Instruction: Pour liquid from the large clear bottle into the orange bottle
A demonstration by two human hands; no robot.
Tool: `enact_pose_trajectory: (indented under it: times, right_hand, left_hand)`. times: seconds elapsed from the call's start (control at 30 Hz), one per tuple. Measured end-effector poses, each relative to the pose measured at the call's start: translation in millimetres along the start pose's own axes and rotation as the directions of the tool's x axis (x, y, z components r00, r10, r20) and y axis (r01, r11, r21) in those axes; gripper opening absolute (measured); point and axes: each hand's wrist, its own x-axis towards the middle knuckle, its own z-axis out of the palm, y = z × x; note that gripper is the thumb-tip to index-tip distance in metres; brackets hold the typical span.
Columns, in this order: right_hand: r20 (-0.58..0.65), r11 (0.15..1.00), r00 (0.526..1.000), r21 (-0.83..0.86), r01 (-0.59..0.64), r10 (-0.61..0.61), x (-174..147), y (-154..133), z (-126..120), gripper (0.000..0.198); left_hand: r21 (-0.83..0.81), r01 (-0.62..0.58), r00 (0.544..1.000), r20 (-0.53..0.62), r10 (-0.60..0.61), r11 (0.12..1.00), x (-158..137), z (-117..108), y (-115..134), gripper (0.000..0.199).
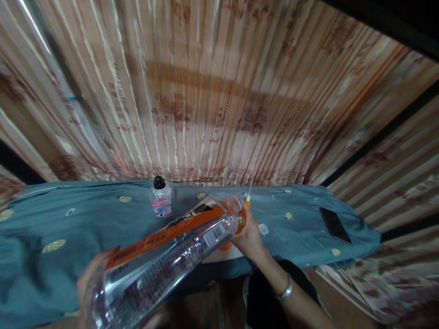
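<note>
Large bottle and tool in hand, work apparently at an early stage

The large clear plastic bottle (171,269) lies slanted across the front of the teal bedsheet (302,249), held above it with its base toward the person and its neck pointing away to the right. The left hand (89,276) is wrapped about the base, fingers clamped on the plastic. The right hand (250,235) is at the neck end, its fingers closed on what looks like an amber-handled screwdriver (247,202), the thin shaft pointing up and away; whether those fingers also press on the bottle neck, I cannot tell.

As for progress, the bottle and tool are both picked up, and the neck looks uncapped. A white disc (263,229) on the sheet near the right hand may be the cap, though that is unsure. The orange label is on the bottle, and no hole or cut shows in the wall. Judging by this, any work with the shaft on the plastic seems left to do. The smaller black-capped bottle (162,201) stands upright beyond, apart from both hands, and appears untouched. A dark phone (335,224) lies well to the right.
</note>
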Motion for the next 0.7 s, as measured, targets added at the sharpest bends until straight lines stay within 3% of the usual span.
enact_pose_trajectory:
  times: [0.33, 0.5, 0.7]
  right_hand:
    - [0.004, 1.0, 1.0, -0.023, 0.011, -0.011, 0.0, -1.3, -1.3, 0.08]
    - [0.004, 0.999, 1.0, -0.02, 0.03, -0.03, -0.4, -0.9, -1.4, 0.082]
    - [0.012, 1.0, 1.0, -0.014, 0.022, -0.022, -0.4, -0.7, -1.2, 0.085]
  left_hand:
    - [-0.031, 0.024, 0.999, 0.029, -0.023, 0.999, 0.4, -4.3, -0.5, 0.097]
    - [-0.019, -0.043, 0.998, 0.052, 0.043, 0.999, 3.9, -5.6, -2.0, 0.097]
    - [-0.075, 0.067, 0.997, 0.049, -0.064, 0.995, -1.3, -3.7, -6.5, 0.102]
